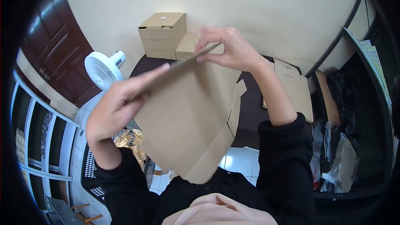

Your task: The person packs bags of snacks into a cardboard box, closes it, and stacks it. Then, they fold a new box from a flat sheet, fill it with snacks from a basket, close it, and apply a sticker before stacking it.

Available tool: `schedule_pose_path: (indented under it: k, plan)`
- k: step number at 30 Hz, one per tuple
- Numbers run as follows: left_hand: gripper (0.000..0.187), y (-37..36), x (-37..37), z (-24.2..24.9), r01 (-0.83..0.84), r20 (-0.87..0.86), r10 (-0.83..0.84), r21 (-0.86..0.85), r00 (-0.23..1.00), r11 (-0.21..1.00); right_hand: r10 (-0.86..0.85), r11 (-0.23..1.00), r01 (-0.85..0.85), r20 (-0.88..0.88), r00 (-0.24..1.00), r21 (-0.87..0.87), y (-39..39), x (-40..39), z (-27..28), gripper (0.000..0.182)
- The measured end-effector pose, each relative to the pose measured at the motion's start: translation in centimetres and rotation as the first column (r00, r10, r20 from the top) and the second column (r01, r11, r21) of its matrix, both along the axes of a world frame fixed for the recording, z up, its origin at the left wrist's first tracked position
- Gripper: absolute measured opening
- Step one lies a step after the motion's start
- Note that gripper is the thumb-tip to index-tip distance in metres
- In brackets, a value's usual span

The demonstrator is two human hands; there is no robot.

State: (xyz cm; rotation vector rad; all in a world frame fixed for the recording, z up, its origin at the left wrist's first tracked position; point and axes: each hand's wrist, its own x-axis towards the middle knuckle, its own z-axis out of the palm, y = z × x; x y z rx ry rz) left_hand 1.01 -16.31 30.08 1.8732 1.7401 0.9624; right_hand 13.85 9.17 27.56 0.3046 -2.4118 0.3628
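Observation:
A large brown cardboard piece with creased flaps hangs between my arms, tilted, in front of my chest. My left hand grips its upper left edge, fingers stretched along the far side and thumb on the near side. Near the top corner, my right hand pinches the upper edge between thumb and fingers. A narrow side flap stands out at the cardboard's right edge.
Stacked brown boxes stand on a dark table by the wall. Flat cardboard lies at right. A white fan, a black basket and plastic-wrapped items surround the table.

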Motion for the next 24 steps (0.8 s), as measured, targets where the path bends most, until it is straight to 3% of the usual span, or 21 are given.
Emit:
schedule_pose_path:
  k: [2, 3, 4, 6, 7, 8, 9, 10, 11, 13, 14, 16, 17, 18, 19, 20, 21, 22, 24]
  plan:
    - [0.056, 0.0, -1.2, 0.4, -0.188, -0.034, 0.196, 0.161, 0.980, 0.969, -0.187, 0.975, 0.192, 0.049, 0.981, -0.113, -0.9, 0.0, 1.5, 0.025]
    - [0.054, -0.1, -3.0, 0.2, -0.188, 0.132, 0.158, 0.262, 0.979, 0.947, -0.159, 0.986, 0.147, -0.194, 0.968, -0.073, -0.1, -0.7, 1.4, 0.024]
    - [0.053, -0.2, -5.1, -0.3, -0.200, 0.288, 0.095, 0.359, 0.953, 0.912, -0.149, 0.988, 0.138, -0.196, 0.969, -0.069, 0.1, -0.8, 1.9, 0.024]
    - [0.052, -0.3, -7.0, -1.6, -0.430, 0.688, -0.059, 0.515, 0.724, 0.742, -0.400, 0.916, 0.370, -0.420, 0.815, -0.156, 0.4, 0.1, 3.9, 0.026]
    - [0.055, -1.5, -10.7, -4.8, -0.534, 0.804, -0.034, 0.425, 0.594, 0.731, -0.454, 0.891, 0.384, -0.469, 0.757, -0.243, 0.9, 0.9, 5.2, 0.026]
    - [0.060, -2.0, -12.6, -7.0, -0.532, 0.893, -0.098, 0.346, 0.439, 0.773, -0.509, 0.860, 0.390, -0.503, 0.699, -0.328, 1.0, 1.6, 6.4, 0.026]
    - [0.068, -1.8, -16.2, -10.2, -0.086, 0.774, -0.418, 0.514, 0.475, 0.854, -0.481, 0.869, 0.296, -0.537, 0.693, -0.397, 0.1, 2.4, 7.9, 0.023]
    - [0.073, -0.8, -13.5, -10.7, -0.409, 0.869, -0.063, 0.293, 0.490, 0.864, -0.455, 0.868, 0.197, -0.572, 0.682, -0.456, -0.6, 3.0, 8.8, 0.021]
    - [0.074, -0.1, -14.0, -12.7, -0.395, 0.873, -0.001, 0.223, 0.488, 0.891, -0.459, 0.868, 0.204, -0.574, 0.678, -0.453, 0.4, 3.6, 9.0, 0.021]
    - [0.076, 1.7, -14.2, -16.5, -0.342, 0.712, 0.155, 0.127, 0.685, 0.931, -0.662, 0.737, 0.344, -0.520, 0.540, -0.582, 4.2, 5.9, 9.7, 0.034]
    - [0.078, 2.9, -13.4, -17.5, -0.303, 0.657, 0.176, 0.084, 0.733, 0.949, -0.665, 0.736, 0.351, -0.521, 0.534, -0.579, 5.7, 6.7, 9.7, 0.034]
    - [0.078, 5.7, -11.2, -19.4, -0.280, 0.682, 0.228, -0.035, 0.695, 0.959, -0.759, 0.635, 0.433, -0.412, 0.504, -0.640, 8.4, 8.1, 8.9, 0.033]
    - [0.077, 7.6, -10.8, -21.7, -0.240, 0.641, 0.166, 0.029, 0.749, 0.970, -0.818, 0.564, 0.512, -0.354, 0.453, -0.647, 9.7, 8.8, 7.8, 0.034]
    - [0.074, 8.4, -8.4, -21.6, -0.229, 0.649, 0.215, -0.064, 0.730, 0.971, -0.870, 0.486, 0.586, -0.295, 0.395, -0.649, 11.0, 9.4, 6.4, 0.035]
    - [0.067, 9.2, -7.1, -22.8, -0.204, 0.624, 0.303, -0.227, 0.720, 0.952, -0.892, 0.449, 0.639, -0.274, 0.359, -0.624, 12.5, 9.7, 4.5, 0.037]
    - [0.050, 10.1, -5.4, -23.9, -0.125, 0.642, 0.240, -0.220, 0.728, 0.967, -0.913, 0.408, 0.691, -0.254, 0.319, -0.597, 14.2, 10.1, 2.2, 0.038]
    - [0.035, 11.1, -4.4, -26.2, -0.054, 0.642, 0.230, -0.282, 0.731, 0.958, -0.916, 0.395, 0.726, -0.177, 0.360, -0.563, 15.9, 10.8, -0.3, 0.046]
    - [0.029, 12.2, -2.7, -28.5, -0.017, 0.723, 0.135, -0.167, 0.677, 0.986, -0.913, 0.386, 0.758, -0.100, 0.396, -0.526, 17.5, 11.4, -3.1, 0.055]
    - [0.029, 14.1, 0.0, -33.9, -0.088, 0.703, 0.174, -0.157, 0.690, 0.984, -0.986, 0.158, 0.987, -0.052, 0.156, -0.034, 19.6, 12.0, -10.0, 0.073]
